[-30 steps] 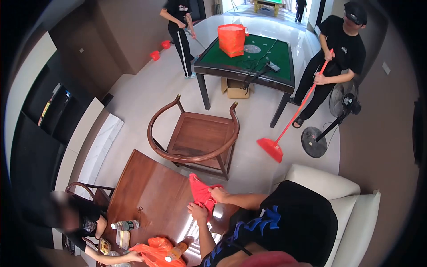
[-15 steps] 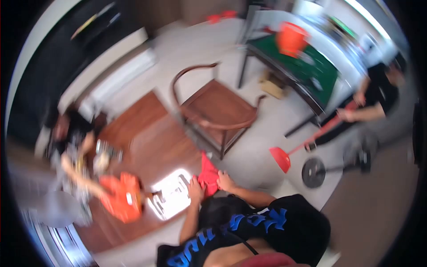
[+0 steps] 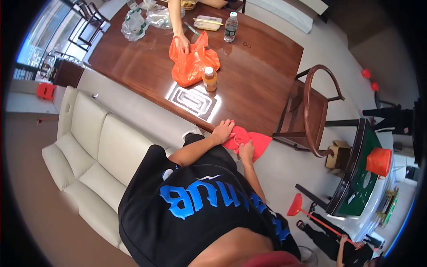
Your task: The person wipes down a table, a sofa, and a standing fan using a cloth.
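Observation:
A red cloth (image 3: pixel 258 144) lies bunched at the near right corner of the brown wooden table (image 3: pixel 258 75). My left hand (image 3: pixel 223 131) is closed on the cloth's left side, at the table edge. On its right side, my right hand (image 3: pixel 246 150) grips the same cloth, fingers folded into it. Nearest beyond them stand an orange-drink bottle (image 3: pixel 209 80) with a white cap and an orange plastic bag (image 3: pixel 191 64), which another person's hand (image 3: pixel 181 42) holds from the far side.
A water bottle (image 3: pixel 231 27), a food box (image 3: pixel 208 23) and wrapped bottles (image 3: pixel 134 24) stand at the table's far side. A wooden chair (image 3: pixel 313 111) is at the right, a cream sofa (image 3: pixel 102 151) at the left. A person with a red broom (image 3: pixel 295 204) is at lower right.
The view has swung left towards the table and sofa. Both my hands still hold the cloth, now at the table corner. The other person's hand stays on the orange bag.

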{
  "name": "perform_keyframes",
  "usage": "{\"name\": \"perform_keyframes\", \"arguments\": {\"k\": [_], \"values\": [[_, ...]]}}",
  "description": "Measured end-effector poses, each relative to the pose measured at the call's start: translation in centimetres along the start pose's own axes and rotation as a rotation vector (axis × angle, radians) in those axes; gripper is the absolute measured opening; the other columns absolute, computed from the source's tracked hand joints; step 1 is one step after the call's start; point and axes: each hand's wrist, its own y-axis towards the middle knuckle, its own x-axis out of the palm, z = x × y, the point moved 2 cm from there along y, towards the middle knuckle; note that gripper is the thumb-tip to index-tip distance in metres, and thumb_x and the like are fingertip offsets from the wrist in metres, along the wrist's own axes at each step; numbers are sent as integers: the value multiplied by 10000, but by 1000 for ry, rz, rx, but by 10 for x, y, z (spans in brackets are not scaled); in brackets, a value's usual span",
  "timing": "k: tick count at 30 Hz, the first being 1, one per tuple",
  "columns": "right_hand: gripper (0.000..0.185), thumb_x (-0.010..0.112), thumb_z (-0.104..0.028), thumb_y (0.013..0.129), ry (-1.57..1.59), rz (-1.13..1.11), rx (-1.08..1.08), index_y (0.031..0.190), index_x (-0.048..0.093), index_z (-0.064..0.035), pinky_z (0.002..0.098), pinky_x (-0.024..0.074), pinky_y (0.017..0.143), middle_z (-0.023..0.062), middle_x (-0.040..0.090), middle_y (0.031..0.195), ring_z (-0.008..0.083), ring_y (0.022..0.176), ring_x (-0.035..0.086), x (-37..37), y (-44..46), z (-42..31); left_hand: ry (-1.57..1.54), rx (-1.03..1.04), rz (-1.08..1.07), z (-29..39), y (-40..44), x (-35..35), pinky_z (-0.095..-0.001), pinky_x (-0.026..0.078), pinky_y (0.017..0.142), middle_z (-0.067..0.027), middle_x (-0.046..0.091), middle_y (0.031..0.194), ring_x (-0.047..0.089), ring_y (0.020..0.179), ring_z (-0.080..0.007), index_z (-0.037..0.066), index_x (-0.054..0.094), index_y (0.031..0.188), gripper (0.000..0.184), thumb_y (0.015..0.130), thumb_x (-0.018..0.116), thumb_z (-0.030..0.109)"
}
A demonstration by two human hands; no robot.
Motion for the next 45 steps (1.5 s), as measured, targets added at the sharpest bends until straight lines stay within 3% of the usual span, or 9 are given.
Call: {"name": "perform_keyframes", "arguments": {"k": [8, 10, 15, 22, 24, 28, 34, 41, 45], "values": [[321, 578, -169, 904, 96, 17, 168, 1074, 502, 92, 525, 561, 722, 328, 659, 906, 473, 737, 671, 35, 2, -139, -109, 110, 7, -104, -2, -52, -465, 465, 953, -212, 484, 1209, 516, 1093, -410, 7, 422, 1338, 578, 893, 665, 285], [360, 568, -207, 881, 104, -37, 125, 1078, 509, 88, 559, 517, 809, 360, 640, 939, 509, 873, 639, 65, -3, -172, -104, 40, -17, -147, -13, -75, -467, 463, 955, -213, 483, 1209, 513, 1097, -416, 13, 431, 1324, 563, 889, 673, 276], [411, 591, -227, 867, 26, -147, -122, 1111, 465, 79, 575, 484, 882, 384, 611, 988, 531, 983, 601, 155, 12, -230, -144, -228, -6, -239, -48, -132, -508, 487, 950, -202, 461, 1255, 492, 1177, -421, 60, 408, 1338, 612, 845, 724, 238], [432, 641, -242, 871, 175, -347, -578, 1136, 466, 50, 565, 483, 856, 374, 599, 1041, 530, 980, 593, 224, 18, -327, -11, -517, 329, -333, -106, -163, -495, 501, 891, -182, 515, 1255, 544, 1063, -427, 65, 497, 1220, 381, 930, 605, 287], [465, 667, -247, 868, 237, -349, -704, 1163, 449, 38, 556, 476, 871, 372, 574, 1076, 526, 993, 579, 248, 12, -355, 3, -598, 286, -362, -125, -180, -493, 504, 883, -167, 518, 1245, 543, 1064, -420, 75, 501, 1219, 355, 938, 591, 273], [452, 663, -236, 873, 174, -391, -560, 1171, 432, 13, 543, 475, 879, 326, 502, 1117, 501, 1039, 550, 287, -11, -397, 33, -654, 284, -403, -141, -192, -507, 507, 864, -162, 527, 1217, 561, 1016, -431, 86, 514, 1230, 332, 947, 572, 249], [455, 631, -339, 888, -278, -203, -643, 1165, 481, -12, 529, 520, 752, 280, 511, 1078, 426, 952, 614, 303, -33, -487, 115, -522, 375, -453, -138, -231, -470, 498, 802, -121, 572, 1145, 559, 998, -363, 101, 592, 1122, 252, 905, 597, 228], [470, 602, -392, 894, -178, -222, -671, 1158, 488, -19, 545, 532, 758, 272, 576, 1070, 455, 965, 633, 426, 3, -715, 233, -619, 542, -673, -128, -372, -469, 498, 817, -145, 562, 1116, 564, 974, -364, 86, 579, 1139, 260, 882, 586, 127], [382, 625, -288, 893, -86, -141, -653, 1104, 486, -2, 538, 498, 831, 309, 560, 1097, 482, 975, 599, 485, 8, -774, 207, -564, 552, -728, -139, -416, -477, 492, 857, -162, 525, 1216, 555, 1045, -377, 96, 555, 1227, 321, 908, 552, 122]]}}
